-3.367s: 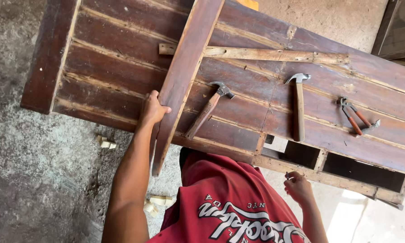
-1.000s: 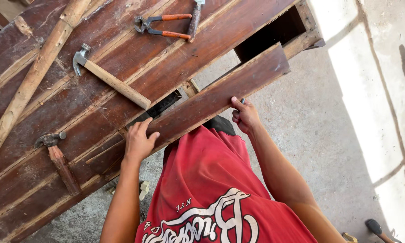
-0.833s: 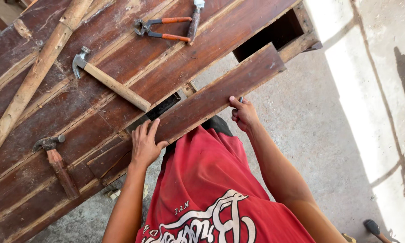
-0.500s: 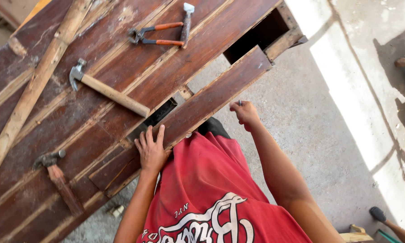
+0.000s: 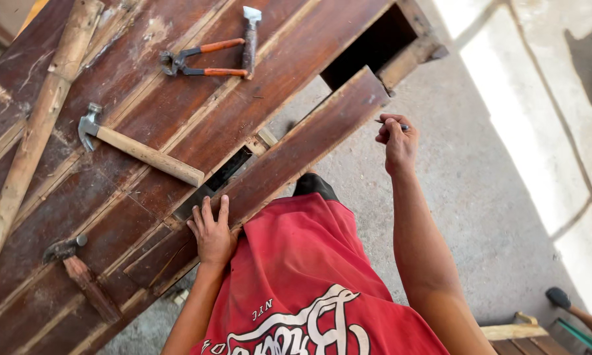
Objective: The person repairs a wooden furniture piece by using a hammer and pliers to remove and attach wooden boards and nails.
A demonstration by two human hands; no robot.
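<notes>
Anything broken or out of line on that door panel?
Yes. The wooden door has open gaps where boards are missing, one at the far corner and a narrow slot by the left hand. The loose plank lies skewed across its edge. The right hand pinches a small thin object, possibly a nail.

Low in the frame, the left hand [image 5: 212, 231] presses flat on a dark wooden plank [image 5: 289, 154] that runs diagonally toward the upper right. The right hand [image 5: 397, 139] pinches a nail [image 5: 389, 122] just beside the plank's far end. A light-handled hammer [image 5: 138, 148] lies at left, with pincers [image 5: 200, 60] above.
</notes>
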